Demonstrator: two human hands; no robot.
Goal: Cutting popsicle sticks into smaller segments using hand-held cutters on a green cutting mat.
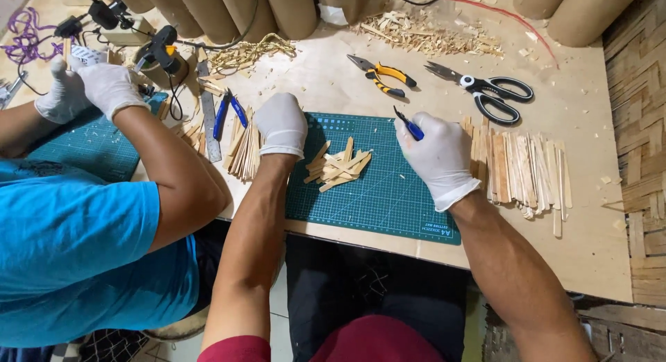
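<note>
Gripped in the gloved right hand [436,157], right of centre, is a blue-handled cutter [409,125], beside the wooden strips [524,169]. Left hand [281,124] rests closed on another strip bundle [244,150]. Cut pieces [338,165] lie between on the green mat [388,195]. Scissors [489,91] and pliers [383,75] sit above.

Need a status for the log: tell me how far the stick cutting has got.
Done: a small pile of cut wooden pieces lies on the green cutting mat. In hand: the right hand holds blue-handled cutters; the left hand rests on a stick bundle. Left: many uncut sticks.
</note>
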